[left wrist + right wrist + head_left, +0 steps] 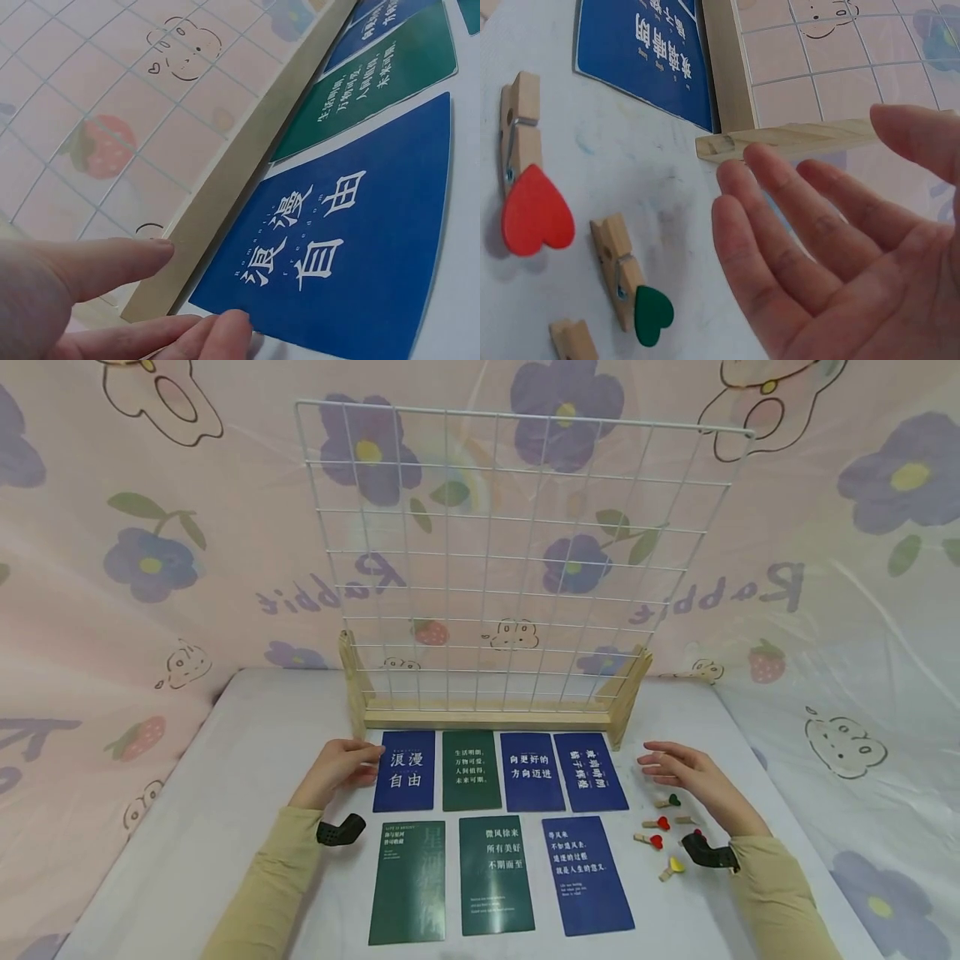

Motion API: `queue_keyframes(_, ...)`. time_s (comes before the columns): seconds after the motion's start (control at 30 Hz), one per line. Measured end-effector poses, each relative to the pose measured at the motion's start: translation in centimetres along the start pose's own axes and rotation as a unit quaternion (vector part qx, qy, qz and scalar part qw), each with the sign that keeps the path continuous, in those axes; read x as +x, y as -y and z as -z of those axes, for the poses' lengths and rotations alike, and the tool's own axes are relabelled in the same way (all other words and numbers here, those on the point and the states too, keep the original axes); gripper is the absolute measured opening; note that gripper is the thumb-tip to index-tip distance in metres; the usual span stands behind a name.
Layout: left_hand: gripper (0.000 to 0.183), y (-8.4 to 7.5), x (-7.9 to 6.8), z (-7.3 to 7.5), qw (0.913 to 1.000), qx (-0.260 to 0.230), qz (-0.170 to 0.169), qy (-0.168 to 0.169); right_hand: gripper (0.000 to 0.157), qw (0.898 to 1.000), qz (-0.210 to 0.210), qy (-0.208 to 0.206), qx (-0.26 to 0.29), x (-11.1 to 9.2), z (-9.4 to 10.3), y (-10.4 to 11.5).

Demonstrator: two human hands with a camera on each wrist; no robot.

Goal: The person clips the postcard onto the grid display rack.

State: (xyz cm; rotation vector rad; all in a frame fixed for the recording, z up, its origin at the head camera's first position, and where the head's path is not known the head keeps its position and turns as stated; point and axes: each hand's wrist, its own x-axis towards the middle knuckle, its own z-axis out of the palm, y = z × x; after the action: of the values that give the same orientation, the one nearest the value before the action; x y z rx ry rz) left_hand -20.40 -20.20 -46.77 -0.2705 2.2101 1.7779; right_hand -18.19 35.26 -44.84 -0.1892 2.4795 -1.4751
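My left hand is beside the left edge of a blue card with white lettering. In the left wrist view, the fingertips are at that card's near corner, and whether they touch it I cannot tell; nothing is gripped. My right hand hovers with loosely spread fingers and an empty palm, right of another blue card. Close to it lie wooden clothespins with hearts, one green and one red. A green card and a third blue card complete the back row.
Behind the cards stands a white wire grid in a wooden base. A front row has two green cards and a blue card. A yellow-heart clothespin and other clothespins lie at right on the white table.
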Motion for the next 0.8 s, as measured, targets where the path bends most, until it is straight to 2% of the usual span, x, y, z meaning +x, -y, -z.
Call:
queue_keyframes(0.57, 0.039, 0.54, 0.69, -0.68, 0.9981, 0.0, 0.013, -0.06, 0.054, 1.0, -0.003, 0.001, -0.013, -0.19, -0.1, -0.12)
queue_keyframes(0.8, 0.04, 0.71, 0.91, -0.99, 0.9968, 0.019, -0.007, -0.077, 0.053, 1.0, -0.007, -0.002, -0.015, -0.36, -0.01, -0.19)
